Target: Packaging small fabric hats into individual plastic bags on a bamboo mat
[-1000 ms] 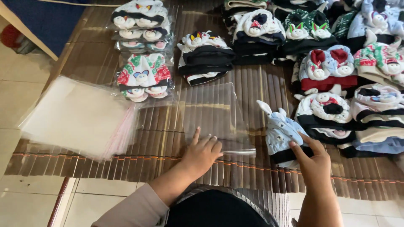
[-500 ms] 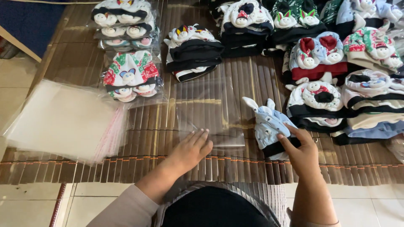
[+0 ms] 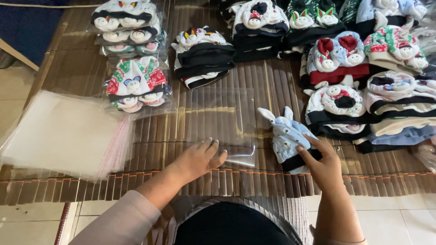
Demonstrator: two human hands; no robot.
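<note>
Nearest the camera, the person's left hand (image 3: 197, 159) lies palm down on the bamboo slat mat (image 3: 77, 68), fingers loosely together, pressing the near edge of a clear plastic bag (image 3: 222, 120) that lies flat and empty on the mat between the two hands. The right hand (image 3: 323, 164) curls around the dark band at the bottom of a light blue baby hat (image 3: 287, 136) with two floppy ears, thumb and fingers pinching it; the hat rests on the mat just to the right of the bag, its ears pointing away from the person. Off to the left, well apart from the hands, sits a thick stack of empty clear bags (image 3: 63, 134) with a reddish strip along one edge. Farther back on the left, bagged hats (image 3: 134, 81) with red, green and white patterns stand piled in shiny wrappers. Beyond the clear bag lies a short pile of black and white hats (image 3: 202, 56). On the right and far side, many unbagged animal-face hats (image 3: 338, 54) are heaped in rows, in red, green, cream and blue, reaching the top edge of the view.
</note>
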